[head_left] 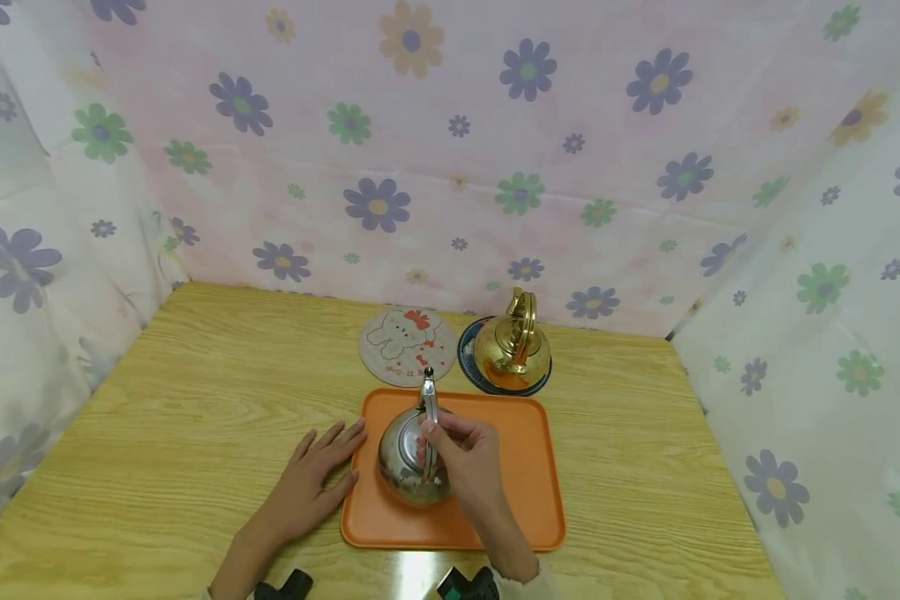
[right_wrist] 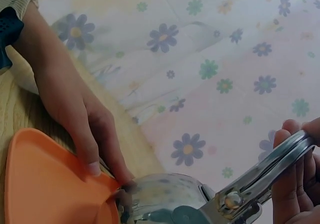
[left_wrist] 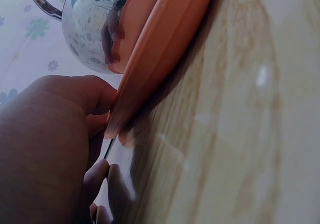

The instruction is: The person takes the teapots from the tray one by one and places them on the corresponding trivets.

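The right hand (head_left: 468,462) has its fingers (right_wrist: 292,184) wrapped round the handle of the silver kettle (head_left: 412,462), which stands on the orange tray (head_left: 528,492). The left hand (head_left: 311,483) lies flat on the desk (head_left: 195,400), fingers straight, steadying the tray's edge. A grasp-before-lift, seemingly; next calls for a level raise toward the round coaster (head_left: 405,346) beyond the fingers.

Bright, even light; glare on the table (head_left: 412,575); wrist views blurred close up.

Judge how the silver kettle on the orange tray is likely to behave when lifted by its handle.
The silver kettle looks rigid, polished metal, so probably slippery. Its handle seems hinged, so the rounded body may swing. The right hand grips that handle.
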`<state>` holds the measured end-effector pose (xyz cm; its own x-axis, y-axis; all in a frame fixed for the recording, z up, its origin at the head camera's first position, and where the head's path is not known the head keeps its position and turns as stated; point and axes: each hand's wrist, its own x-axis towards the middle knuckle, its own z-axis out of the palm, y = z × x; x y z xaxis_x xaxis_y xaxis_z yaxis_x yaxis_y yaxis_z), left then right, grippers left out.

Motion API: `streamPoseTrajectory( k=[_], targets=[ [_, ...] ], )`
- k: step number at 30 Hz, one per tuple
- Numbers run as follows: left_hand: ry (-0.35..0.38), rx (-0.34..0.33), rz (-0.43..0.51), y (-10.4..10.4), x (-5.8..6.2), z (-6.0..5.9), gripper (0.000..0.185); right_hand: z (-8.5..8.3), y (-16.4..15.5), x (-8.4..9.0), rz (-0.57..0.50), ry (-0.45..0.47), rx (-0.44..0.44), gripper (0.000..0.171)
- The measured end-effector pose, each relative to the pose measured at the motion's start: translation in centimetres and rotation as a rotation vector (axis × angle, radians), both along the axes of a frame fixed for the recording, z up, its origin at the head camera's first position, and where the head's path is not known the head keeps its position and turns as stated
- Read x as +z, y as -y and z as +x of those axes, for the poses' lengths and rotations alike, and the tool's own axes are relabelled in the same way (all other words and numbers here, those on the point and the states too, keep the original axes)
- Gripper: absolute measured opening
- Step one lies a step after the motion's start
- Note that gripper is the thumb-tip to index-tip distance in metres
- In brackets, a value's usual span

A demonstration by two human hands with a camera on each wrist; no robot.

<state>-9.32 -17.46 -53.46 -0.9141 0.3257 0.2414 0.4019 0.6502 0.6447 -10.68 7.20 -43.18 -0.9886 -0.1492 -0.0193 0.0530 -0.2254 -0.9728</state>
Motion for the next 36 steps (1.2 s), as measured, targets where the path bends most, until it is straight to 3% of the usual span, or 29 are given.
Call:
streamPoseTrajectory(
  k=[14, 36],
  targets=[
    [-0.009, -0.004, 0.001, -0.1, 0.0, -0.1, 0.054, -1.5, 0.1, -0.3, -0.003, -0.052, -0.042, 0.031],
    [-0.015, -0.002, 0.014, 0.0, -0.3, -0.2, 0.053, -2.9, 0.3, -0.3, -0.007, -0.026, -0.1, 0.031]
  ],
)
